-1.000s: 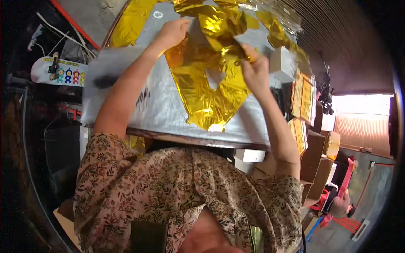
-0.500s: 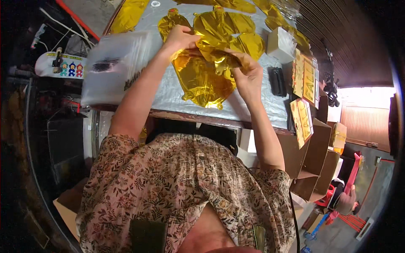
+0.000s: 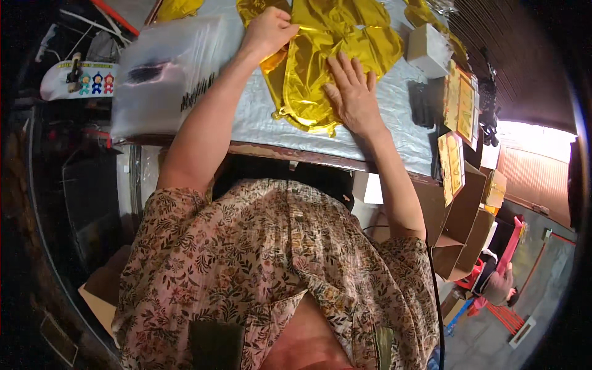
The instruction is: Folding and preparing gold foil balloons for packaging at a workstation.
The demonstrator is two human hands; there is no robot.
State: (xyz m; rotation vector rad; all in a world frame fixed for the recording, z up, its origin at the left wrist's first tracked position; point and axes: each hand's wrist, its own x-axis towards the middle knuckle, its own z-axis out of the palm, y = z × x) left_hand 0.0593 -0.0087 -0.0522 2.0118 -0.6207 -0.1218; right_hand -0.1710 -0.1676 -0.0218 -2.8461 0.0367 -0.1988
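A shiny gold foil balloon (image 3: pixel 308 80), uninflated, lies spread on the silver-covered table (image 3: pixel 246 132) before me. Its near edge is folded, and small tabs show along the rim. My left hand (image 3: pixel 268 36) is closed at the balloon's left side, thumb and fingers pinching the foil. On the right part of the balloon my right hand (image 3: pixel 356 92) rests palm down, its fingers stretched out flat over the foil.
A stack of clear plastic bags (image 3: pixel 166 74) lies at the left. On the right are a white box (image 3: pixel 430 52), a black item (image 3: pixel 422 105) and yellow printed cards (image 3: pixel 461 102). Cardboard boxes (image 3: pixel 459 216) stand beside the table; a person (image 3: pixel 496 287) is farther right.
The near end of the foil has been folded over and laid down. My right hand has let go of its edge and flattened onto it. My left hand still pinches the foil.
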